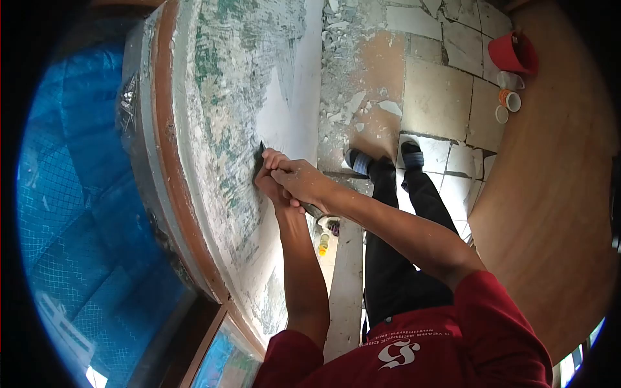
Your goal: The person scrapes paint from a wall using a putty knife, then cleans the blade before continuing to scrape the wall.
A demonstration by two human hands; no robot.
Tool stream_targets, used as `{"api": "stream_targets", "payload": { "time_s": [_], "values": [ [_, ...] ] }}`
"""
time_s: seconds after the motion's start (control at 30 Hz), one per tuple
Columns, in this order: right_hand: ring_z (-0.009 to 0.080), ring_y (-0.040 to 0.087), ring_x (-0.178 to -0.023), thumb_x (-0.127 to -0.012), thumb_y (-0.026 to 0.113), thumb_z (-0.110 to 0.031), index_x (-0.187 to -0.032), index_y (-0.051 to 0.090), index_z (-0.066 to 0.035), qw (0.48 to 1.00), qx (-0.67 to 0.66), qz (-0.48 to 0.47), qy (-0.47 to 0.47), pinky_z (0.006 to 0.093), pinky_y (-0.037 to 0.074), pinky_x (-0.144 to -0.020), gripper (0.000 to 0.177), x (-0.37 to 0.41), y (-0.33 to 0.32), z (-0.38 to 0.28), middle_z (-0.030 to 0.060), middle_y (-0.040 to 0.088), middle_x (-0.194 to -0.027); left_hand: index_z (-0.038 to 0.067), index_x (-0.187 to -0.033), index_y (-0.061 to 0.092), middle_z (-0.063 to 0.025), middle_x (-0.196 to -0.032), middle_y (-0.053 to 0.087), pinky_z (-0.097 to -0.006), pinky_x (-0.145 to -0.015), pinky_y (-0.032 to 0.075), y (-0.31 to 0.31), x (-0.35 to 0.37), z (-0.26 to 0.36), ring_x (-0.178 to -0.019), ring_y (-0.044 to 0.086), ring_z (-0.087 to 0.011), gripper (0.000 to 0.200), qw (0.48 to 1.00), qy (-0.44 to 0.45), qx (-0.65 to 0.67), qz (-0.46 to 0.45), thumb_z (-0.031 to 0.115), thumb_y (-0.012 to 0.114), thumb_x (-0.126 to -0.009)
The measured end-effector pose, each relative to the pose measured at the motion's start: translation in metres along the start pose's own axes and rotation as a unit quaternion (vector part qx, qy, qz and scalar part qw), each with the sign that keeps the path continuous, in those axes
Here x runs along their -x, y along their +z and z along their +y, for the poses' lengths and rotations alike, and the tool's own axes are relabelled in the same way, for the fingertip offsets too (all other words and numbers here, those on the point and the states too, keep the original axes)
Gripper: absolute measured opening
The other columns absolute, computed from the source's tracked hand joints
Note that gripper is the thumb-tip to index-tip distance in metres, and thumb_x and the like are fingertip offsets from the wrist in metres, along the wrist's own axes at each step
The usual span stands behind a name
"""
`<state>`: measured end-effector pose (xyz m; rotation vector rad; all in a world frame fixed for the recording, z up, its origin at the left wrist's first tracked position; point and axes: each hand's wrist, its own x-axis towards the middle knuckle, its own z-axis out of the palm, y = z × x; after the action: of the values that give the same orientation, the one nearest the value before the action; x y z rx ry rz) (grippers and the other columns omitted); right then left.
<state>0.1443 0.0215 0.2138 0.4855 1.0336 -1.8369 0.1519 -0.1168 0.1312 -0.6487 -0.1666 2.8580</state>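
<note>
Both my hands are closed round a scraper, its dark blade tip against the wall. My left hand wraps it close to the wall. Over and beside it lies my right hand, its fingers also closed on the tool. Below the hands, the scraper's handle sticks out; most of its middle is hidden by fingers. The wall surface is patchy, with green and grey marks, and a smooth white patch shows beside the blade.
Paint flakes litter the tiled floor by my sandals. A red bucket and an orange-and-white tub stand near a wooden panel. A yellow-capped bottle sits below my hands. Blue sheeting shows beyond the sill.
</note>
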Motion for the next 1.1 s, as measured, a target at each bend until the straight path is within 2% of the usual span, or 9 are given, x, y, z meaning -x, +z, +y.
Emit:
{"api": "stream_targets", "payload": {
  "time_s": [0.17,0.37,0.43,0.53,0.73,0.87,0.97,1.03,1.1],
  "values": [
    [0.0144,0.054,-0.054,-0.091,0.046,-0.02,-0.094,0.057,0.0,0.967,0.082,0.028,-0.241,0.03,0.045,-0.05,0.022,0.012,0.015,0.026,0.0096,0.054,-0.075,0.004,-0.087,0.048,-0.0002,-0.067,0.042,-0.0213,-0.062,0.04,0.002,0.024,-0.006,-0.061,0.042,-0.0096,0.009,0.998,0.007,0.043,-0.054,0.0,0.04,-0.086],
    [0.0127,0.054,-0.048,-0.093,0.045,-0.025,-0.095,0.054,0.001,0.995,0.088,0.034,-0.009,0.0286,0.044,-0.043,0.028,0.002,-0.008,0.0,0.0102,0.056,-0.065,0.005,-0.088,0.047,-0.0011,-0.071,0.045,-0.0226,-0.065,0.041,-0.047,-0.015,0.013,-0.064,0.045,-0.0113,0.014,0.995,-0.054,0.023,-0.076,-0.004,0.04,-0.08],
    [0.0144,0.054,-0.092,-0.085,0.052,-0.012,-0.089,0.055,0.003,0.971,0.089,0.002,-0.222,0.0318,0.046,-0.077,0.016,0.011,0.004,0.017,0.0129,0.054,-0.088,0.006,-0.086,0.046,-0.0012,-0.072,0.047,-0.0218,-0.06,0.04,-0.026,0.008,0.001,-0.063,0.045,-0.0097,0.013,0.991,-0.025,0.06,-0.119,-0.005,0.04,-0.082],
    [0.0108,0.05,-0.045,-0.092,0.047,-0.023,-0.094,0.057,0.002,0.993,0.077,0.039,-0.085,0.026,0.044,-0.041,0.027,-0.003,0.001,0.011,0.0079,0.057,-0.066,0.005,-0.084,0.046,0.0,-0.066,0.042,-0.0202,-0.06,0.039,-0.004,0.0,-0.01,-0.06,0.041,-0.0087,0.013,0.996,0.058,-0.041,0.06,-0.002,0.036,-0.087],
    [0.0106,0.051,-0.043,-0.093,0.044,-0.021,-0.099,0.057,0.001,0.964,0.118,0.03,-0.237,0.0249,0.041,-0.039,0.026,0.009,0.005,0.012,0.0098,0.057,-0.065,0.002,-0.084,0.046,-0.0005,-0.067,0.041,-0.0196,-0.057,0.038,0.007,0.008,-0.012,-0.057,0.038,-0.0084,0.015,0.998,0.048,0.047,-0.02,-0.004,0.032,-0.081],
    [0.0214,0.055,-0.097,-0.09,0.045,-0.01,-0.092,0.054,0.006,0.999,0.018,-0.012,0.025,0.0306,0.046,-0.083,0.018,0.006,-0.004,-0.011,0.0149,0.05,-0.106,0.003,-0.084,0.046,-0.0013,-0.067,0.044,-0.0206,-0.056,0.038,0.008,-0.012,-0.015,-0.056,0.04,-0.0095,0.014,0.997,0.049,-0.048,0.047,-0.005,0.034,-0.081],
    [0.0177,0.06,-0.071,-0.091,0.043,-0.01,-0.09,0.053,0.005,0.982,0.087,0.018,-0.169,0.0268,0.049,-0.058,0.018,0.029,0.009,-0.01,0.0142,0.055,-0.089,0.003,-0.084,0.046,-0.0007,-0.067,0.042,-0.0203,-0.056,0.038,0.015,0.002,-0.013,-0.056,0.038,-0.0096,0.014,0.999,0.032,0.011,-0.024,-0.004,0.033,-0.082],
    [0.0143,0.058,-0.064,-0.09,0.042,-0.01,-0.091,0.05,0.004,0.978,0.09,0.009,-0.187,0.0245,0.045,-0.049,0.016,0.009,0.006,0.001,0.0125,0.055,-0.083,0.003,-0.084,0.046,-0.0011,-0.068,0.043,-0.0203,-0.056,0.038,0.032,-0.004,-0.022,-0.057,0.04,-0.0095,0.015,0.983,0.093,0.078,0.141,-0.003,0.033,-0.082],
    [0.0157,0.06,-0.081,-0.089,0.044,-0.008,-0.092,0.049,0.003,0.998,0.061,-0.026,-0.024,0.0254,0.05,-0.066,0.013,0.006,-0.007,-0.024,0.0134,0.055,-0.088,0.004,-0.085,0.047,-0.0016,-0.069,0.045,-0.0201,-0.057,0.038,0.021,-0.019,-0.022,-0.058,0.043,-0.0093,0.017,0.99,0.075,0.033,0.116,-0.003,0.032,-0.082]
  ]
}}
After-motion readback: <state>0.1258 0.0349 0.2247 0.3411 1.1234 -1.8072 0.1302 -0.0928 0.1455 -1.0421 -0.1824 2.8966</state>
